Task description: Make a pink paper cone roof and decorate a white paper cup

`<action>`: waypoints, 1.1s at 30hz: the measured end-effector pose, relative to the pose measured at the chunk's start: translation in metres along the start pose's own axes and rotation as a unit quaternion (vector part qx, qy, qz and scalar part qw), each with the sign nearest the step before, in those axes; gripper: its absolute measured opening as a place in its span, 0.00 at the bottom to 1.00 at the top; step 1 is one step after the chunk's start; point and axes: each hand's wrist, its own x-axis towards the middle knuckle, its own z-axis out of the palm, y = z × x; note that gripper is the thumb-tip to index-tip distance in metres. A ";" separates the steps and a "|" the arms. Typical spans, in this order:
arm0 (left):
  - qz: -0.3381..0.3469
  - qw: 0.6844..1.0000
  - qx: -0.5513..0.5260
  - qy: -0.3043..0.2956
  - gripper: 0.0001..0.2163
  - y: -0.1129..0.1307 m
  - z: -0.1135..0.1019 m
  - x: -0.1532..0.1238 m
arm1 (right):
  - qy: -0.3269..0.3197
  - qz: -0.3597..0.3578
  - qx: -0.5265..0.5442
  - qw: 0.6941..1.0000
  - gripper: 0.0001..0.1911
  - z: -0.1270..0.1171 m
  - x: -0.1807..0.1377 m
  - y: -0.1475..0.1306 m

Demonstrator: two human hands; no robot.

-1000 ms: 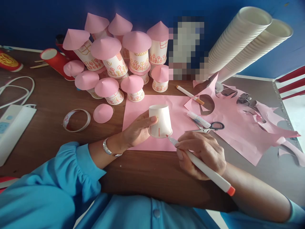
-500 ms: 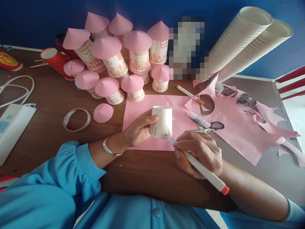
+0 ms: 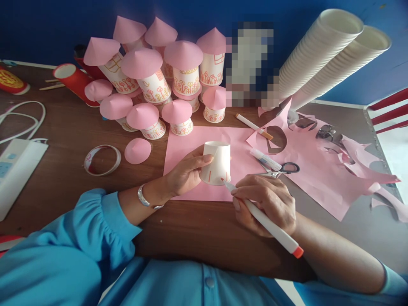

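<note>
My left hand (image 3: 186, 172) grips a small white paper cup (image 3: 217, 161) held upside down over a pink paper sheet (image 3: 191, 146). A few short orange vertical strokes show near the cup's rim. My right hand (image 3: 266, 202) is closed round a white marker (image 3: 270, 227) with an orange end cap, and its tip touches the cup's lower right edge. Both arms wear blue sleeves, and a silver bracelet (image 3: 145, 199) sits on my left wrist.
Several decorated cups with pink cone roofs (image 3: 153, 80) are piled at the back. A loose pink cone (image 3: 137, 151) and a tape ring (image 3: 102, 160) lie left. Scissors (image 3: 280, 169), a glue stick (image 3: 264, 159), another marker (image 3: 254, 126), pink scraps (image 3: 334, 161) and two stacks of cups (image 3: 321, 55) lie right.
My left hand has turned the cup a little, bringing another orange stroke into view. My right hand and the marker have shifted slightly left and up against the cup.
</note>
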 end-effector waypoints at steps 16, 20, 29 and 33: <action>0.006 1.000 -0.012 -0.002 0.18 0.000 0.001 0.001 | 0.004 -0.001 0.000 1.000 0.12 0.000 -0.001 0.001; 0.011 1.000 -0.006 -0.005 0.17 -0.001 0.000 0.001 | -0.001 -0.001 0.001 1.000 0.12 0.001 -0.001 0.001; 0.005 1.000 -0.004 0.008 0.19 -0.001 0.000 0.000 | 0.016 0.002 -0.008 1.000 0.13 0.000 -0.001 0.002; 0.004 1.000 -0.011 0.009 0.19 -0.001 -0.001 0.000 | 0.029 0.006 -0.019 0.999 0.13 0.002 0.000 0.002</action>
